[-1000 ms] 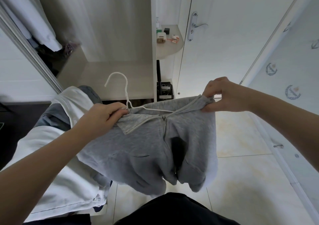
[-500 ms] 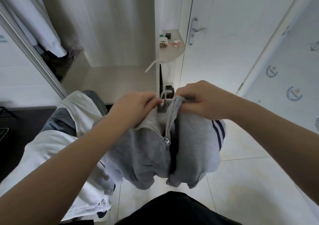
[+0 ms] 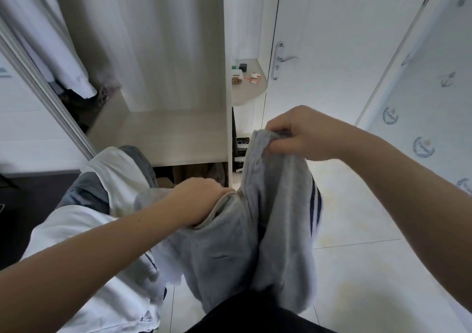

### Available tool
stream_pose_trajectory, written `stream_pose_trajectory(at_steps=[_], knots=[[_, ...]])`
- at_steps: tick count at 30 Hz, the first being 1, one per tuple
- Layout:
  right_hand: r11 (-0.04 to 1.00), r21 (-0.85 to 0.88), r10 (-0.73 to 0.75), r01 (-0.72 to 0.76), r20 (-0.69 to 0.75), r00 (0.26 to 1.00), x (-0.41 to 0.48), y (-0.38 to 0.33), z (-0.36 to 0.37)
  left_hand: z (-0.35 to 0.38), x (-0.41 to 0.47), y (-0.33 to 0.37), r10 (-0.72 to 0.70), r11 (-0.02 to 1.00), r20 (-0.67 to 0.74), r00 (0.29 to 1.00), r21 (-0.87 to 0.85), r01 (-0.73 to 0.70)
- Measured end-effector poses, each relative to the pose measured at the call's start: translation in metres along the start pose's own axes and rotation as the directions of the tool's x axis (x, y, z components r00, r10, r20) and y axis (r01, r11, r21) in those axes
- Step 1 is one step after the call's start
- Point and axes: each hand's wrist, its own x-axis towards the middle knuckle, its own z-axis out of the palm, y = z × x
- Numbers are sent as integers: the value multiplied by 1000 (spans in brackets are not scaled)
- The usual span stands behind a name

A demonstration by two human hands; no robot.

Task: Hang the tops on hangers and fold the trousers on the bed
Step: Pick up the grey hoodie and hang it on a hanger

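A grey zip-up sweatshirt point(image 3: 229, 251) with dark blue and white sleeve stripes hangs between my hands above the floor. My right hand point(image 3: 298, 131) pinches the top of its right half and holds it high. Lower down, my left hand point(image 3: 201, 200) reaches into the opening of its left half, with its fingers hidden inside the cloth. The white hanger is out of sight. Over my left forearm hang white and grey-blue garments point(image 3: 102, 220).
An open wardrobe point(image 3: 168, 133) with a bare wooden shelf stands straight ahead, white clothes point(image 3: 48, 39) hanging at its left. A small corner shelf point(image 3: 249, 87) with little items and a white door point(image 3: 319, 52) are to the right. Pale floor tiles point(image 3: 362, 230) lie below.
My hands were together at the sweatshirt's collar with the hanger hook showing. Now my right hand has lifted its half up and right, my left hand has dropped into the cloth, and the hanger is hidden.
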Motion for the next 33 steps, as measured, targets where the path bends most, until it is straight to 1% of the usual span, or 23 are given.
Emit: stream_pose_trajectory(at_steps=[1, 2, 3, 5, 7, 8, 11, 12, 13, 14, 15, 16, 17, 18, 19, 21, 23, 25, 26, 28, 30, 31, 33], knots=[[999, 26, 24, -23, -52, 998, 0, 4, -5, -1, -1, 1, -30, 1000, 12, 999, 8, 30], [998, 68, 24, -18, -98, 995, -1, 6, -7, -4, -2, -1, -69, 997, -44, 997, -45, 67], [994, 105, 8, 6, -132, 991, -1, 4, -7, -11, -2, -2, -120, 985, -127, 985, -136, 103], [994, 73, -71, 81, -127, 989, -1, -6, -1, -29, 0, -7, -269, 911, -309, 912, -388, 137], [987, -23, -159, 158, -63, 985, 0, -17, 11, -44, 3, -8, -355, 839, -432, 829, -538, 79], [983, -46, -180, 179, -39, 983, 2, -21, 16, -50, 4, -5, -354, 823, -459, 815, -566, 39], [983, -78, -171, 167, -39, 985, 6, -20, 27, -58, 5, 6, -316, 795, -476, 821, -606, -45], [983, -110, -155, 145, -86, 984, 6, -16, 32, -60, 4, 6, -319, 783, -486, 813, -619, -63], [984, -144, -128, 102, -179, 975, 5, -11, 38, -61, 4, 5, -331, 775, -504, 798, -628, -75], [988, -151, -81, 35, -308, 948, 3, -7, 44, -63, 3, 3, -356, 768, -524, 774, -636, -77], [993, -114, -16, -36, -427, 904, 0, -3, 49, -64, 2, 0, -380, 762, -551, 743, -642, -86], [994, -54, 56, -94, -489, 870, -2, -1, 51, -66, 0, -2, -400, 758, -575, 714, -645, -94], [990, 0, 126, -144, -479, 869, -4, 1, 52, -68, -2, -2, -411, 758, -591, 694, -644, -100], [984, 27, 171, -175, -410, 896, -4, 3, 51, -70, -2, -2, -407, 762, -592, 695, -640, -99], [984, 41, 178, -174, -310, 934, -3, 5, 49, -70, -1, -1, -386, 773, -584, 714, -628, -95], [989, 110, 118, -103, -147, 982, 0, 6, 43, -72, 1, 5, -337, 804, -554, 762, -591, -74], [964, 263, 63, -40, -80, 995, 2, 5, 41, -71, 3, 7, -319, 823, -547, 774, -565, -60], [919, 394, 51, -18, -74, 996, 6, 5, 41, -70, 5, 9, -303, 839, -560, 771, -541, -63], [918, 397, 52, -14, -85, 995, 9, 6, 41, -70, 6, 10, -289, 845, -561, 775, -530, -69], [947, 321, 46, -7, -114, 992, 14, 9, 45, -69, 9, 15, -254, 861, -557, 791, -502, -78], [956, 293, 64, -18, -147, 987, 16, 13, 48, -70, 10, 15, -241, 882, -569, 786, -467, -68], [952, 303, 88, -34, -167, 982, 13, 15, 47, -70, 9, 10, -262, 888, -591, 763, -458, -50], [955, 289, 135, -74, -196, 971, 4, 24, 43, -74, 6, -9, -373, 868, -650, 662, -496, 2]])
